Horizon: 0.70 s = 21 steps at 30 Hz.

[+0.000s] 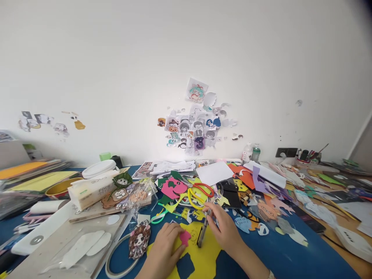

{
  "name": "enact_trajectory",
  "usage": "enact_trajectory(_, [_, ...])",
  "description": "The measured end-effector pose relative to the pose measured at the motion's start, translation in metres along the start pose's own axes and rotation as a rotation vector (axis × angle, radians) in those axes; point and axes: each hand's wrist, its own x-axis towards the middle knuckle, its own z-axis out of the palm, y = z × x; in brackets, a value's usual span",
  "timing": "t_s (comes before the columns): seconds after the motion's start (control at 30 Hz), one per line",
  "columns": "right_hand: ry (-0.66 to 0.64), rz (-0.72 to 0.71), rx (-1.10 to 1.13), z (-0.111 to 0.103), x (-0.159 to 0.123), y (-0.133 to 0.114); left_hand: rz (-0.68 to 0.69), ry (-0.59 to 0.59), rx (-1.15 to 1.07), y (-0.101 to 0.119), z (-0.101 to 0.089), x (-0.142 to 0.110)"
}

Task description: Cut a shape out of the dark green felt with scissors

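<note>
A pen [204, 228] with a dark lower end is gripped in my right hand [222, 228]. It stands steeply, low over the yellow sheet [203, 257], beside a faint drawn figure. Whether the lower end touches the sheet I cannot tell. My left hand [164, 248] holds a small pink paper piece [185, 237] against the sheet, with thumb and fingers around its left side. A dark cut-out gap shows in the sheet below the left hand. Just left of that hand lies a brown-haired character cut-out [140, 240].
Green-handled scissors [159, 217], yellow-handled scissors [195, 199] and red-handled scissors [205, 189] lie among coloured paper scraps beyond my hands. A roll of tape [109, 261] and a tissue pack [93, 190] are at left. Bottles [247, 152] stand by the wall.
</note>
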Motion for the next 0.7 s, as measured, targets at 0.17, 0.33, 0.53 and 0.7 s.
enact_trajectory(0.17, [0.029, 0.039, 0.151, -0.003, -0.001, 0.002, 0.041, 0.057, -0.024, 0.0, 0.002, -0.003])
enact_trajectory(0.33, [0.104, 0.091, 0.324, 0.0, 0.001, -0.013, 0.11, 0.258, -0.06, 0.008, 0.01, -0.009])
enact_trajectory(0.53, [0.157, 0.075, 0.528, 0.009, -0.004, -0.044, 0.015, 0.183, -0.293, 0.034, 0.01, -0.008])
enact_trajectory(0.7, [-0.062, 0.127, 0.551, 0.012, -0.009, -0.066, 0.096, 0.194, -0.228, 0.041, 0.012, -0.023])
